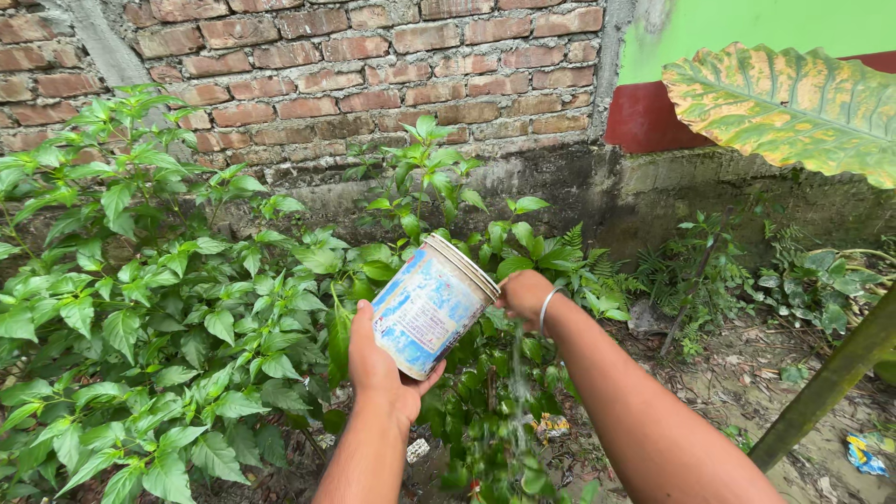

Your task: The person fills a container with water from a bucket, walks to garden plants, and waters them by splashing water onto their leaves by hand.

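Observation:
A worn white and blue plastic bucket (431, 304) is tipped on its side over the plants, its open mouth facing right. My left hand (379, 371) cups the bucket's bottom from below. At the rim, my right hand (523, 295) is closed with a thin bangle on its wrist. A thin stream of water (516, 392) falls from the mouth onto the leafy green plants (485, 411) beneath.
A brick wall (373, 65) stands behind a dense bed of green plants (168, 317). A large yellow-green leaf (793, 107) hangs at the upper right. A slanted green pole (826, 387) crosses the right side above bare muddy ground (737, 383) with bits of litter.

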